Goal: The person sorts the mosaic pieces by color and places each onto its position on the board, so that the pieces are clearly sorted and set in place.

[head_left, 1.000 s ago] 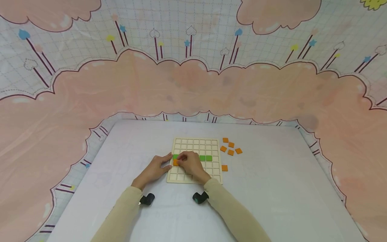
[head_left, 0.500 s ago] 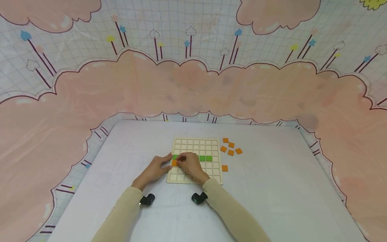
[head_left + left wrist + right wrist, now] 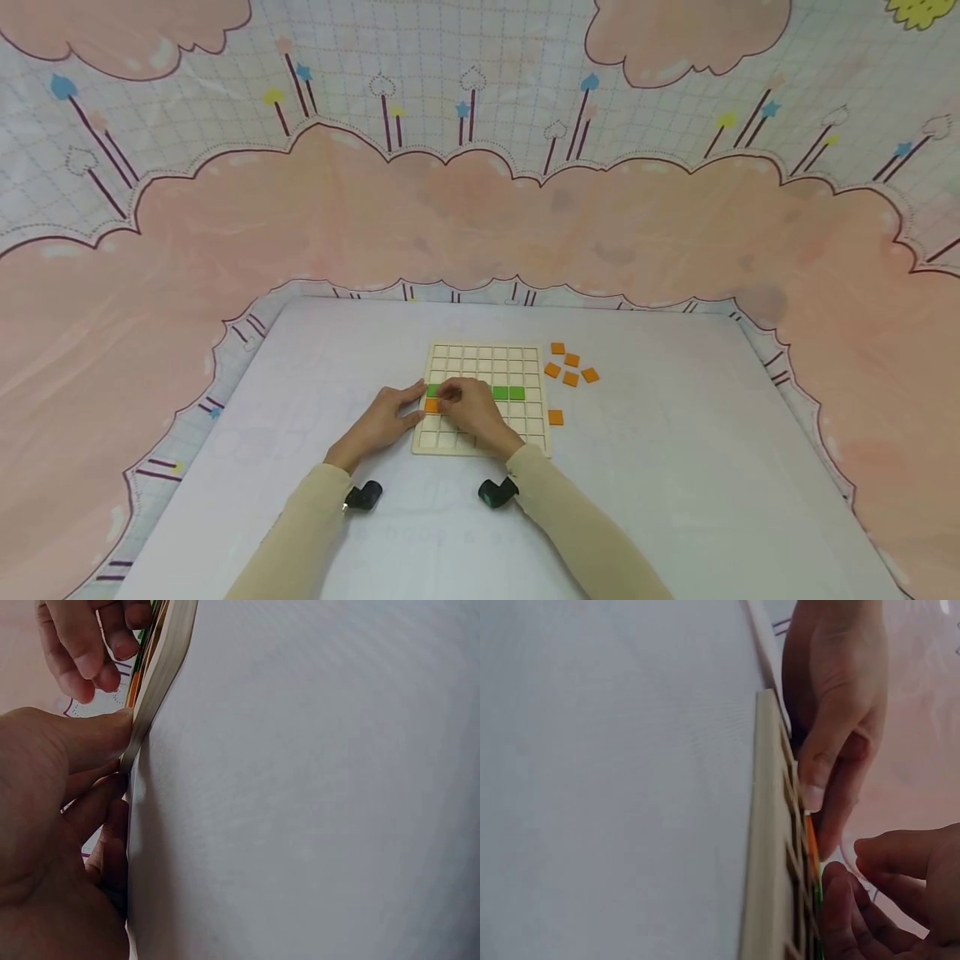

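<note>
A pale wooden grid board (image 3: 517, 427) lies on the white table in the head view. My left hand (image 3: 381, 418) is at its left edge, thumb and index finger extended and touching the rim. Over the board's left half is my right hand (image 3: 474, 410), fingertips beside an orange square tile (image 3: 431, 406) in the leftmost column. In the right wrist view, the right thumb (image 3: 896, 851) stands apart from the fingers with nothing between. Green tiles (image 3: 508, 392) line the row above the orange one; the right hand hides that row's middle.
Several loose orange tiles (image 3: 571, 360) lie scattered beyond the board's right side. One more orange tile (image 3: 555, 417) sits close to its right edge, lower down. A patterned pink-and-white cloth (image 3: 480, 217) hangs behind and around the white table (image 3: 675, 467).
The orange tile by my right fingertips has shifted slightly left, into line with the leftmost column. My right hand has barely moved, and the left hand stays at the board's edge.
</note>
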Motion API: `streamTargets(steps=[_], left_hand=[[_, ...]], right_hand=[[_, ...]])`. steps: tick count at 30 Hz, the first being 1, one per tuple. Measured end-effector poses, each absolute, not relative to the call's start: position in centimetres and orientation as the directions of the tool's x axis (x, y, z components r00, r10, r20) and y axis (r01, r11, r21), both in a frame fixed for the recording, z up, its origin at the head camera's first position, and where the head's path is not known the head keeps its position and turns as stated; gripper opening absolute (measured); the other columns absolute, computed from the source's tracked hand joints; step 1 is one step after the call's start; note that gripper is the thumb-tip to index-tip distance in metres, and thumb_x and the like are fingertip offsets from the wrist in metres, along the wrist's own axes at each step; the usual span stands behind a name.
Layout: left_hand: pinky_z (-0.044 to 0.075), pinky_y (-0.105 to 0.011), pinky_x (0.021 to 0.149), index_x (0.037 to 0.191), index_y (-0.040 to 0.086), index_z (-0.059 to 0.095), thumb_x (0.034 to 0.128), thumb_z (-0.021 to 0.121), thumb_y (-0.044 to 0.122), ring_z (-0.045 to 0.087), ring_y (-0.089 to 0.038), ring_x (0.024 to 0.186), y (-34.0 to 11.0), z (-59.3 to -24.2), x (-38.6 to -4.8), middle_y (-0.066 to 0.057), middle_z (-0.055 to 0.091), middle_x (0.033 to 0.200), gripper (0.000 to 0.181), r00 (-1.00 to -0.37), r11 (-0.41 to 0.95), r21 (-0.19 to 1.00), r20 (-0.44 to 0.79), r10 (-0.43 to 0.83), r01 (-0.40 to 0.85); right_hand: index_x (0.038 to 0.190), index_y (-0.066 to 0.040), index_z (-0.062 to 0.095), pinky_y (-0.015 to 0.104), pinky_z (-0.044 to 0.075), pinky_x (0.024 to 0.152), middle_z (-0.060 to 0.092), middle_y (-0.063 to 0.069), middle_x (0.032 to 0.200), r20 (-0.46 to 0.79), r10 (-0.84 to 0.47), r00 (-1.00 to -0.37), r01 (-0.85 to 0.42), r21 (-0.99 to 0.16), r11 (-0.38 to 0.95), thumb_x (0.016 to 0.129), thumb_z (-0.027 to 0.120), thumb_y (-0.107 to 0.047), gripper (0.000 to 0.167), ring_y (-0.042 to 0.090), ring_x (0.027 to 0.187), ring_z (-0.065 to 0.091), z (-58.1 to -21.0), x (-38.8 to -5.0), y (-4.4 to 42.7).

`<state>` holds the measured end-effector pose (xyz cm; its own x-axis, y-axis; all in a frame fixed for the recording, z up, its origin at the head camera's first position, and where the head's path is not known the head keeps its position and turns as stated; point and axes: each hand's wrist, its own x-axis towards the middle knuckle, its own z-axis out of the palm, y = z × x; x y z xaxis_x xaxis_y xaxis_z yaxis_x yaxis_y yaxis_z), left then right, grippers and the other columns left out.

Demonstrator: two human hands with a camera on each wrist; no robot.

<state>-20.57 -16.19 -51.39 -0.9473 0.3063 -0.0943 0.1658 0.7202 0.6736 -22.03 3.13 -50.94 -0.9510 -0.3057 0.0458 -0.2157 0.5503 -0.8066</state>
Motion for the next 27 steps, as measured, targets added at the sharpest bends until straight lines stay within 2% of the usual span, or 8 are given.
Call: streamTargets(steps=[4, 8, 14, 27], left_hand=[[0.025, -0.06, 0.118, 0.146, 0.008, 0.044, 0.095, 0.064, 0.016, 0.033, -0.04, 0.142, -16.3, -51.3, -20.6, -0.005, 0.036, 0.158, 0.056, -0.946, 0.722, 0.671, -0.099, 0.309, 0.166], [0.024, -0.061, 0.118, 0.146, 0.009, 0.045, 0.095, 0.064, 0.018, 0.032, -0.041, 0.142, -16.3, -51.2, -20.7, -0.005, 0.036, 0.158, 0.056, -0.944, 0.723, 0.671, -0.105, 0.312, 0.164], [0.025, -0.059, 0.118, 0.147, 0.009, 0.044, 0.0952, 0.064, 0.019, 0.032, -0.04, 0.143, -16.4, -51.3, -20.9, -0.005, 0.036, 0.158, 0.056, -0.944, 0.724, 0.67, -0.106, 0.314, 0.166], [0.026, -0.057, 0.119, 0.147, 0.009, 0.043, 0.0951, 0.064, 0.017, 0.032, -0.039, 0.143, -16.3, -51.3, -20.8, -0.003, 0.034, 0.159, 0.057, -0.947, 0.725, 0.672, -0.116, 0.301, 0.148]], right_hand=[[0.107, -0.012, 0.073, 0.022, 0.055, 0.074, 0.074, 0.0, 0.104, 0.041, -0.319, -0.947, -0.213, -0.825, 0.524, 0.092, 0.067, -0.017, 0.016, 0.01, 0.087, 0.066, -50.0, -21.9, 3.5], [0.109, -0.011, 0.072, 0.022, 0.056, 0.069, 0.074, 0.001, 0.107, 0.046, -0.323, -0.945, -0.21, -0.845, 0.492, 0.093, 0.067, -0.017, 0.018, 0.013, 0.089, 0.069, -48.6, -21.5, 3.9], [0.111, -0.009, 0.071, 0.023, 0.057, 0.067, 0.073, 0.001, 0.11, 0.072, -0.32, -0.945, -0.223, -0.856, 0.466, 0.094, 0.067, -0.019, 0.02, 0.017, 0.092, 0.069, -47.1, -20.9, 4.7], [0.108, -0.014, 0.072, 0.023, 0.056, 0.068, 0.072, -0.001, 0.108, 0.137, -0.289, -0.947, -0.259, -0.86, 0.439, 0.094, 0.066, -0.019, 0.016, 0.014, 0.091, 0.068, -45.7, -19.9, 7.3]])
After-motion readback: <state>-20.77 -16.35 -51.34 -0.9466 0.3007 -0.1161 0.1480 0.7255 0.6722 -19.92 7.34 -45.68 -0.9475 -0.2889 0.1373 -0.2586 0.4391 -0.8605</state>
